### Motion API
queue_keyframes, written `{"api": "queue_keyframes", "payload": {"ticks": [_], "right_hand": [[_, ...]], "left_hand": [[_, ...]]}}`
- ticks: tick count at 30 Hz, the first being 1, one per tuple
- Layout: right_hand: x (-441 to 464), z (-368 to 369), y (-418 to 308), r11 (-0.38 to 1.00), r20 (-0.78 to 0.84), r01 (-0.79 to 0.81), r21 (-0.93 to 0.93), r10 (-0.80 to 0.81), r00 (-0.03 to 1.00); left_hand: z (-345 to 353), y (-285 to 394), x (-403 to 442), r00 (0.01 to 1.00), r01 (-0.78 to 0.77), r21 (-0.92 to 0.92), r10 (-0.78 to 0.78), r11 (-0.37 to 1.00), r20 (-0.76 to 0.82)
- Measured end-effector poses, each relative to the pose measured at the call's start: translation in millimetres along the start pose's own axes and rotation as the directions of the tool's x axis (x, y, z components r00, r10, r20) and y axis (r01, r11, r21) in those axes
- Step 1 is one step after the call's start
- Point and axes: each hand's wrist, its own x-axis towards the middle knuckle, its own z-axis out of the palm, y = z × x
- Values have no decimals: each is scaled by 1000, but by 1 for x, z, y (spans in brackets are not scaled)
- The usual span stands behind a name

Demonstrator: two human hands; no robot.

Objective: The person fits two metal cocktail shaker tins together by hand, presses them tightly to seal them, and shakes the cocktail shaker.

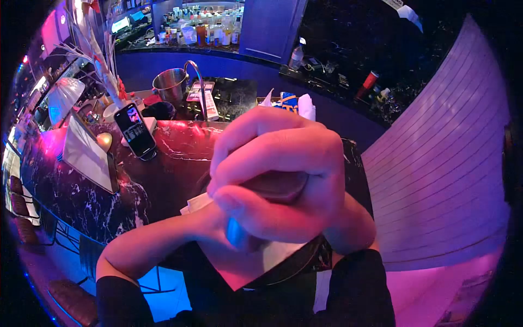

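Curling: right hand [286, 169] | mostly hidden: left hand [238, 235], shape unclear | contents: cannot tell

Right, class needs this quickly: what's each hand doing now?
Left hand: mostly hidden behind the right; state cannot be told.
Right hand: fingers curled; whether it holds anything is unclear.

Pale sheet [277, 255], partly hidden

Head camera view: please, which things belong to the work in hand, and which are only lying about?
At the work:
- right hand, curled before left hand; any held thing unclear
- pale sheet just below

Lying about:
- phone
- metal bucket
- bottles
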Motion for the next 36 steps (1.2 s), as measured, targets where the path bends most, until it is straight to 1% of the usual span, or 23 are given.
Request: {"api": "queue_keyframes", "payload": {"ticks": [1, 3, 6, 8, 13, 16, 19, 20, 23, 26, 27, 29, 30, 33, 34, 36], "right_hand": [[0, 0, -2, 999, 4, -3, -38, 3, 1000], [-1, 3, -6, 997, 17, -12, -81, 13, 1000], [-5, 5, -17, 990, -10, -63, -127, 63, 998], [-8, 6, -19, 982, -80, -56, -181, 42, 996], [-7, 8, -18, 972, -82, -40, -234, 21, 996], [-4, 15, -14, 981, -145, -130, -142, 109, 983], [-4, 22, -6, 988, -211, -155, -24, 146, 966], [-5, 21, -6, 982, -220, -180, 56, 188, 957], [-11, 10, -2, 967, -246, -206, 148, 238, 940], [-11, 11, 1, 982, -292, -159, 103, 183, 939], [-12, 15, 2, 991, -304, -101, 91, 124, 945], [-17, 20, 1, 997, -310, -40, 67, 59, 949], [-18, 23, 0, 1000, -298, -3, 16, 8, 954], [-13, 18, -3, 995, -235, 47, -90, -67, 970], [-14, 19, -5, 999, -254, -23, -32, 14, 967], [-13, 16, -6, 996, -197, 46, -79, -61, 979]], "left_hand": [[1, 15, 1, 1000, 0, -3, 0, 1000, -1], [0, 15, 2, 1000, -4, 3, 4, 1000, -6], [0, 11, 1, 1000, -13, 9, 13, 1000, -6], [-1, 9, 1, 1000, -15, 10, 15, 1000, -4], [-5, 0, 0, 1000, -22, 15, 22, 1000, -2], [-10, -12, 1, 1000, -19, 28, 19, 999, -4], [-18, -20, 5, 1000, -14, 38, 15, 999, -18], [-21, -23, 8, 1000, -5, 44, 5, 999, -17], [-24, -31, 14, 1000, 11, 47, -11, 999, -8], [-23, -35, 17, 1000, 17, 53, -17, 998, -5], [-20, -36, 17, 1000, 15, 59, -15, 998, -3], [-11, -38, 13, 1000, 9, 69, -9, 998, -4], [-7, -39, 10, 1000, 9, 72, -9, 997, -7], [1, -36, 3, 1000, 13, 62, -12, 998, -21], [4, -36, 4, 1000, 14, 63, -12, 998, -29], [6, -38, -1, 998, 18, 57, -14, 998, -55]]}}
